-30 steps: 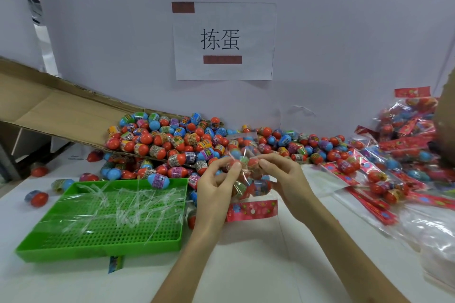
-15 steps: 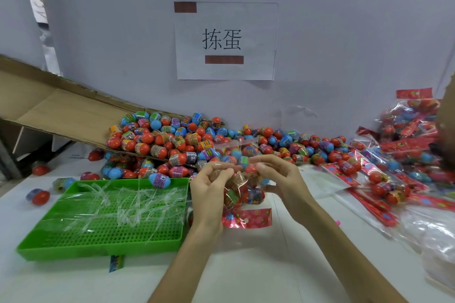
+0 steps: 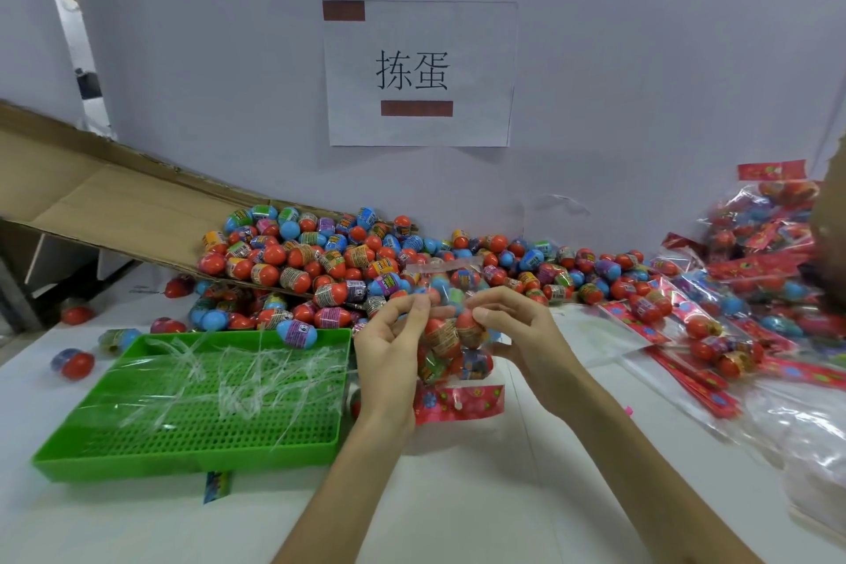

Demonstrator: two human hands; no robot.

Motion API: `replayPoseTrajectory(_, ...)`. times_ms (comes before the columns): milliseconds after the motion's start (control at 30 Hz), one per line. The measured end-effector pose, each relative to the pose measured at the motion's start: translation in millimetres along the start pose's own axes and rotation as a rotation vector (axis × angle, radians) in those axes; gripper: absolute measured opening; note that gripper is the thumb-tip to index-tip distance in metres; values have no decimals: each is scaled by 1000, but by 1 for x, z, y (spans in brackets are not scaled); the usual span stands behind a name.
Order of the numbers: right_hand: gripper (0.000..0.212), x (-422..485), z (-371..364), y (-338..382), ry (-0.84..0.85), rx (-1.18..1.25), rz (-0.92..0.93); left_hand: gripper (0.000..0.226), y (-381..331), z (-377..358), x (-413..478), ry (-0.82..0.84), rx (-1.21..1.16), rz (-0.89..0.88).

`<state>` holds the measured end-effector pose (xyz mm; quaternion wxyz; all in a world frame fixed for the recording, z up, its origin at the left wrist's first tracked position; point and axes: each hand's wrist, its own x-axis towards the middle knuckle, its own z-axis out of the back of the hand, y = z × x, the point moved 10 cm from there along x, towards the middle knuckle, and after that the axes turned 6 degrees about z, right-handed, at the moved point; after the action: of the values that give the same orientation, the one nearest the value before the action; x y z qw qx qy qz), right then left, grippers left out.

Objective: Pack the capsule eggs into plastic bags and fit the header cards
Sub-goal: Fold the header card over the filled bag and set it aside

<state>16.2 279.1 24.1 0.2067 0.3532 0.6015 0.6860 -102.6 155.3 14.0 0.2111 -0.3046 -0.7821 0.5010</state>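
Here, both hands meet above the middle of the tabletop (image 3: 458,495) around a clear plastic bag (image 3: 451,334) filled with capsule eggs. The left hand (image 3: 389,362) pinches the bag's upper left side between thumb and fingertips; the right hand (image 3: 526,343) closes thumb and forefinger on its upper right side, so the bag hangs between them with its open mouth pointing toward the far wall. A red header card (image 3: 460,403) printed with flowers lies flat on the tabletop just under the bag, partly covered by the left wrist. Toward the left edge sits a green perforated tray (image 3: 183,444) littered with thin clear plastic strips (image 3: 238,376). Behind the hands, a heap of loose capsule eggs (image 3: 348,270) spills from a tilted cardboard box (image 3: 114,206) along the far edge. Finished bags with red headers (image 3: 755,279) pile up at the right edge. On the wall hangs a paper sign (image 3: 419,73) with two characters.
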Motion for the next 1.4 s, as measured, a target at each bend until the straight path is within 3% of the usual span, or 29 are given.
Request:
replayPoseTrajectory(267, 19, -3, -1, 7, -17, -18, 49, 21, -8, 1, -3, -37, 111, -99)
replayPoseTrajectory(433, 12, -4, 2, 6, -48, -31, 55, 16, -3, -10, -3, 69, 138, -73)
replayPoseTrajectory(567, 14, -4, 6, 7, -65, -3, 70, 30, 9, -13, 2, 120, 80, 50)
replayPoseTrajectory(700, 18, -3, 11, 7, -106, 47, 71, 58, 23, -24, -1, 233, 82, 184)
replayPoseTrajectory(867, 11, -1, 8, 3, -75, 111, 22, 19, 20, -14, 2, 153, 79, 136)
replayPoseTrajectory(967, 29, -2, -7, -2, 45, 82, -31, 20, 16, -7, 4, 99, 51, 114)
replayPoseTrajectory(1033, 27, -5, -13, -3, 95, 42, -44, 22, 14, -7, 3, 98, 61, 94)
replayPoseTrajectory(1267, 4, -4, -4, 7, -5, 10, 19, 29, 7, -12, -2, 105, 106, 12)
replayPoseTrajectory(1400, 23, -3, 1, 6, -34, 27, 14, 28, 5, -16, -4, 107, 120, -3)
